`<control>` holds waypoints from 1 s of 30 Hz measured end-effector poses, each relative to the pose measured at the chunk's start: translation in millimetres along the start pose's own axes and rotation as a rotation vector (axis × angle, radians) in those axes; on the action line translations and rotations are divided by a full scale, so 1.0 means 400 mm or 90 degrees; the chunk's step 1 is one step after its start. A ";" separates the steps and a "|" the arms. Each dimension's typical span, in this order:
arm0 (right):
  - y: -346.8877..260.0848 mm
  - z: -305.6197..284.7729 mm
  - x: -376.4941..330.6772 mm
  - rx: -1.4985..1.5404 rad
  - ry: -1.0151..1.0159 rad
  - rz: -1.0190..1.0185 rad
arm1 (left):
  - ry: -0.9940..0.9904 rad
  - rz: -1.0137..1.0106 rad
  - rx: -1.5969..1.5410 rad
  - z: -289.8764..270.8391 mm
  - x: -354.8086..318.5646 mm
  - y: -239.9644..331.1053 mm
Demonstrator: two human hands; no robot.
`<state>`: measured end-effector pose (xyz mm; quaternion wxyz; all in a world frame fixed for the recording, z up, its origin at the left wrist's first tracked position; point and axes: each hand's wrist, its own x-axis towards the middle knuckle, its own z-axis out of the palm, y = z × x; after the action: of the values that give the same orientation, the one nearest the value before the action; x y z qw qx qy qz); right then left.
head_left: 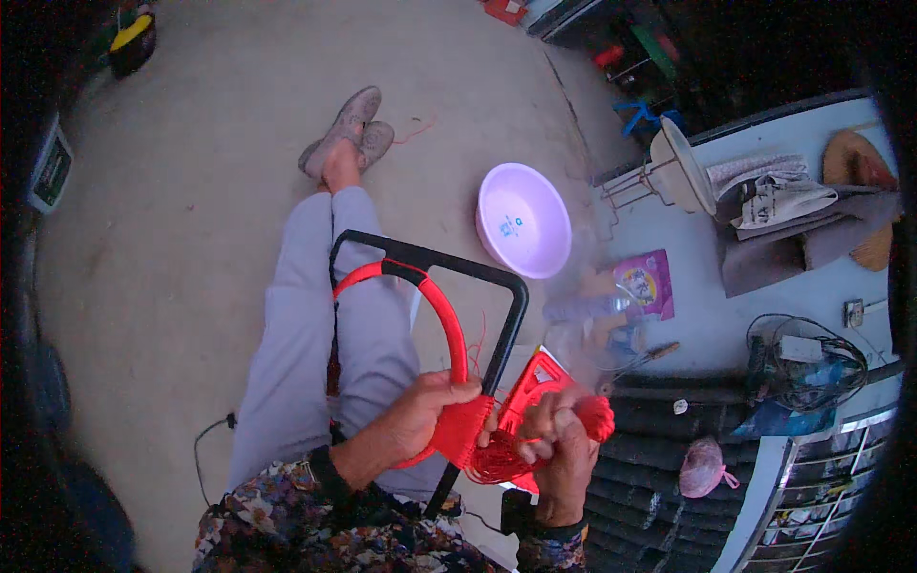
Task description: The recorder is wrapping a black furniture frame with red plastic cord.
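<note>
A ring [443, 315], mostly wrapped in red cord with a bare black stretch at its top, lies against a black tubular frame [513, 320] over my legs. My left hand [420, 417] grips the ring's lower right part, thumb on top, where a wide band of red wrapping [462, 432] sits. To its right, my right hand [564, 458] is closed on a bundle of red cord [495, 462], with part of it bunched above the knuckles. Loose strands hang between the two hands. Behind the right hand is a red plastic piece [535, 382], partly hidden.
My outstretched legs [368, 315] lie on the concrete floor. Ahead to the right stands a lilac basin [540, 244]. Beyond are a purple packet [650, 286], a washstand with a pale bowl [680, 167], and hanging cloths [783, 205]. A black cable [201, 449] lies at left.
</note>
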<state>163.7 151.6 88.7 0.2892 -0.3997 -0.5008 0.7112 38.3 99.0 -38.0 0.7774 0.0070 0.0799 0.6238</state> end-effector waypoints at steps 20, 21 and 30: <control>0.045 -0.047 0.006 0.077 0.048 0.007 | 0.082 0.096 -0.099 -0.045 -0.027 -0.025; 0.044 -0.045 0.006 0.076 0.055 0.012 | 0.087 0.099 -0.091 -0.048 -0.028 -0.028; 0.056 -0.051 0.012 0.057 0.062 0.023 | 0.084 0.079 -0.134 -0.032 -0.045 -0.010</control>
<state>178.3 157.9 62.5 0.3181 -0.4297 -0.4467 0.7174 36.8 79.7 -48.9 0.7271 -0.1109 0.0646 0.6745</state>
